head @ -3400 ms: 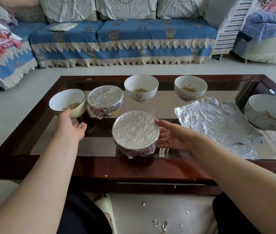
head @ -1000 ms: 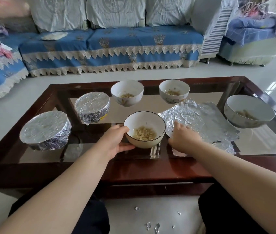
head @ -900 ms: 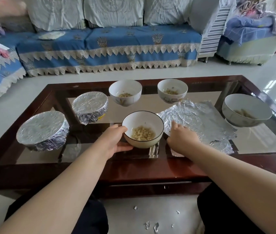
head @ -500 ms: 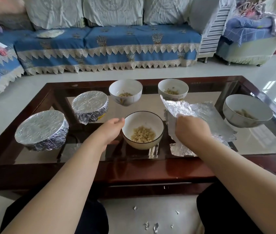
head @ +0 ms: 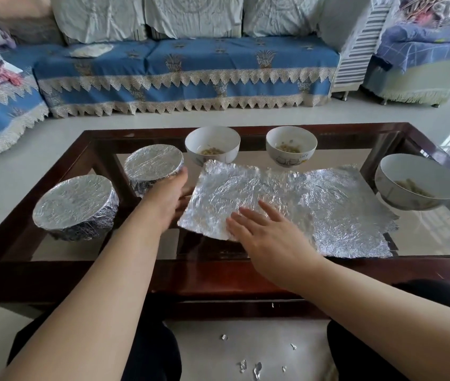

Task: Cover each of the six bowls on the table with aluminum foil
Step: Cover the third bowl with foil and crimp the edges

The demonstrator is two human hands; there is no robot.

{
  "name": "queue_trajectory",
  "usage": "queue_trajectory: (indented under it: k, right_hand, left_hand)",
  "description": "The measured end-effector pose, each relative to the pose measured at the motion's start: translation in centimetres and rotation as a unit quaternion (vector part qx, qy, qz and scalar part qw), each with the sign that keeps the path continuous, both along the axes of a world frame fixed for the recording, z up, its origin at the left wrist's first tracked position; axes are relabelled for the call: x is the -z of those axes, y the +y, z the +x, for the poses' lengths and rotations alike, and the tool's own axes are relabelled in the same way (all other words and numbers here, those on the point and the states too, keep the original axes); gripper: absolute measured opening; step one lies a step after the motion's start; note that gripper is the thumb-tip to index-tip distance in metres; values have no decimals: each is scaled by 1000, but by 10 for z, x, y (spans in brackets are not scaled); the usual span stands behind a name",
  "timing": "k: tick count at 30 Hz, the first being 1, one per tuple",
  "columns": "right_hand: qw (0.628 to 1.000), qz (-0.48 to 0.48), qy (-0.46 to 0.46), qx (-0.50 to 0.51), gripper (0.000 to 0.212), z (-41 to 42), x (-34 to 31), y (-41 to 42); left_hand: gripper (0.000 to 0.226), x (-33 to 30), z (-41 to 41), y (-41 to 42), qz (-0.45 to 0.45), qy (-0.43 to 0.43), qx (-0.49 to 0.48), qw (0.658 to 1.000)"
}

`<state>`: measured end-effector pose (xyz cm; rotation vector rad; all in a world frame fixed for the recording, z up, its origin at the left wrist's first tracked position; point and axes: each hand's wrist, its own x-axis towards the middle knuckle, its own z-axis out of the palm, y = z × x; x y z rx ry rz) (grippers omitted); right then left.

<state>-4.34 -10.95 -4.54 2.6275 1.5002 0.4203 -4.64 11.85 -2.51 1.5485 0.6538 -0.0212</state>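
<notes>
A crinkled aluminum foil sheet (head: 314,199) lies across the middle of the glass table (head: 218,279), its left part raised over the bowl of food, which is hidden beneath. My right hand (head: 267,229) rests flat on the foil's near edge, fingers spread. My left hand (head: 167,198) is at the foil's left edge with its fingertips tucked behind it. Two foil-covered bowls stand to the left, the nearer one (head: 74,207) and the farther one (head: 153,167). Uncovered are two white bowls with food at the back (head: 212,143) (head: 291,144) and a third white bowl (head: 417,182) at the right.
A blue-covered sofa (head: 185,70) runs behind the table, with a second seat (head: 416,59) at the far right. Small foil scraps (head: 248,365) lie on the floor between my knees. The table has a dark wooden frame around the glass.
My right hand has pulled the foil sheet leftwards over the open centre bowl and now lies flat on it. My left hand has shifted from the bowl's side to the foil's left edge.
</notes>
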Motion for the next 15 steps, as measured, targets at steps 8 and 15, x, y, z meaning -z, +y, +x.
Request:
queue_trajectory:
  k: [8, 15]
  right_hand:
    - [998, -12, 56, -36, 52, 4, -3, -5]
    - [937, 276, 210, 47, 64, 17, -42, -24]
  left_hand:
    - [74, 8, 4, -8, 160, 16, 27, 987]
    - [64, -13, -7, 2, 313, -28, -15, 949]
